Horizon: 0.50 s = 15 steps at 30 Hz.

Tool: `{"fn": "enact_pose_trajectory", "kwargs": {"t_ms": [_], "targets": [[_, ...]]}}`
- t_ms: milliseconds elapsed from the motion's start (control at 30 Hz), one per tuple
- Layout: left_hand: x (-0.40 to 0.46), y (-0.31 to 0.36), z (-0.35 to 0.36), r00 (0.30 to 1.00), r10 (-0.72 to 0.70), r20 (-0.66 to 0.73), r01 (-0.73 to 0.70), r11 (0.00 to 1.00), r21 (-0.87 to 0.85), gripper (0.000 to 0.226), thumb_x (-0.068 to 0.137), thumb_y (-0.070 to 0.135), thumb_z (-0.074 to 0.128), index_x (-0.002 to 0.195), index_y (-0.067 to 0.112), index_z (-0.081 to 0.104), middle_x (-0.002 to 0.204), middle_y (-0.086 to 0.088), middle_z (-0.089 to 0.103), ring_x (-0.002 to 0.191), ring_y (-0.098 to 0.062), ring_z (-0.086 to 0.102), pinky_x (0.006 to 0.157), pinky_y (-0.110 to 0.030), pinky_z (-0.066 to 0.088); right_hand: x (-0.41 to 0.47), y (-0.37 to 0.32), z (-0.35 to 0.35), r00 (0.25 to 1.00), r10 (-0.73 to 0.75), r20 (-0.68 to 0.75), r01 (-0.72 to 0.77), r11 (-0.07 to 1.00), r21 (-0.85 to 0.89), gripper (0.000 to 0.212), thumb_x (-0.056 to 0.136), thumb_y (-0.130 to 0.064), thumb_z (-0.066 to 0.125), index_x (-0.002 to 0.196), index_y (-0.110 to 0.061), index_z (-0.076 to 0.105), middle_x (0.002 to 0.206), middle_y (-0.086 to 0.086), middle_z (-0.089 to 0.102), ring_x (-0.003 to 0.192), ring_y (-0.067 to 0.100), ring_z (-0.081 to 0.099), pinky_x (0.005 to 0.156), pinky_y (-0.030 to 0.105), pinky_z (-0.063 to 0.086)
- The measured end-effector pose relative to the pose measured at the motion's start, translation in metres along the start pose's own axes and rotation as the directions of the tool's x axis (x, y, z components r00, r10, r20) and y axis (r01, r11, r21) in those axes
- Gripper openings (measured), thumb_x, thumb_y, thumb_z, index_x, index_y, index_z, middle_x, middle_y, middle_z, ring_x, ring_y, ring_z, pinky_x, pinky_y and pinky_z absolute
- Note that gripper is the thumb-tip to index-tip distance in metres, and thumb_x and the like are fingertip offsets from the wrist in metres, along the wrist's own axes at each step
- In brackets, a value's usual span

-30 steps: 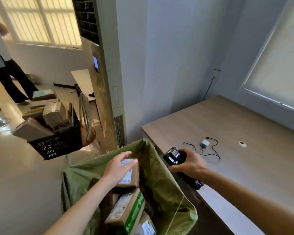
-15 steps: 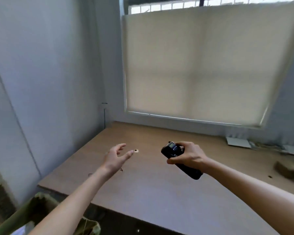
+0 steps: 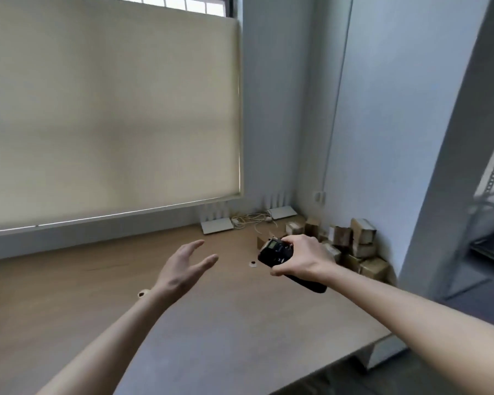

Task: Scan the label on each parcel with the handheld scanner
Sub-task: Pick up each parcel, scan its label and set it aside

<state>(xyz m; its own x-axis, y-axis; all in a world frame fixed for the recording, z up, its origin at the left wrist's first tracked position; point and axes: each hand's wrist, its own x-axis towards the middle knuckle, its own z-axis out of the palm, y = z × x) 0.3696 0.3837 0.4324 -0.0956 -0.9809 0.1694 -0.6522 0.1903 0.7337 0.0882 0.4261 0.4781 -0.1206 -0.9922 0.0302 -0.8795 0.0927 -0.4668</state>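
Head view, scanner: the black handheld scanner [image 3: 280, 255] sits in the right hand [image 3: 300, 259], fingers curled round its body, small screen facing up, its lower end poking out under the palm.
Head view, left hand: the left hand [image 3: 183, 269] hovers above the surface [image 3: 211, 323], fingers spread and relaxed, holding nothing.
Head view, parcels: a heap of small cardboard parcels [image 3: 351, 246] lies in the far right corner of the surface against the wall, beyond the scanner.
Handling, judged: the boxes look light and stiff; corners may crush if squeezed. Take one across two opposite sides, label side turned toward the scanner.
Labels: too blurred to tell which faces carry them.
Nearby: a white router [image 3: 216, 223] and loose cables [image 3: 254, 219] beside the heap.
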Motion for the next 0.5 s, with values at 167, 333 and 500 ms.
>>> {"fn": "enact_pose_trajectory", "kwargs": {"t_ms": [167, 333, 500], "targets": [[0.062, 0.057, 0.100, 0.991, 0.063, 0.122, -0.063, 0.998, -0.006, 0.072, 0.086, 0.059, 0.068, 0.146, 0.025, 0.049, 0.146, -0.001, 0.053, 0.133, -0.016, 0.049, 0.110, -0.035, 0.039, 0.028, 0.101, -0.039, 0.985, 0.160, -0.064, -0.162, 0.987, -0.016, 0.074, 0.052, -0.058, 0.084, 0.122, -0.038, 0.070, 0.108, -0.006, 0.075, 0.105, 0.021, 0.069, 0.081, 0.031, 0.057], [0.120, 0.085, 0.182, 0.963, 0.094, 0.251, -0.100, 0.995, 0.011, 0.074, 0.086, 0.061, 0.065, 0.147, 0.024, 0.047, 0.145, -0.001, 0.053, 0.131, -0.017, 0.050, 0.108, -0.036, 0.042, 0.065, 0.177, -0.046, 0.952, 0.299, -0.068, -0.299, 0.954, 0.017, 0.077, 0.054, -0.059, 0.085, 0.126, -0.038, 0.069, 0.111, -0.004, 0.074, 0.103, 0.021, 0.069, 0.085, 0.033, 0.060], [0.196, 0.093, 0.260, 0.934, 0.104, 0.341, -0.109, 0.994, -0.005, 0.073, 0.087, 0.060, 0.065, 0.147, 0.024, 0.047, 0.146, 0.000, 0.053, 0.132, -0.017, 0.050, 0.110, -0.036, 0.042, 0.124, 0.239, -0.039, 0.909, 0.412, -0.064, -0.411, 0.911, 0.030, 0.073, 0.054, -0.061, 0.086, 0.120, -0.038, 0.069, 0.114, -0.006, 0.072, 0.103, 0.020, 0.067, 0.084, 0.034, 0.059]]}}
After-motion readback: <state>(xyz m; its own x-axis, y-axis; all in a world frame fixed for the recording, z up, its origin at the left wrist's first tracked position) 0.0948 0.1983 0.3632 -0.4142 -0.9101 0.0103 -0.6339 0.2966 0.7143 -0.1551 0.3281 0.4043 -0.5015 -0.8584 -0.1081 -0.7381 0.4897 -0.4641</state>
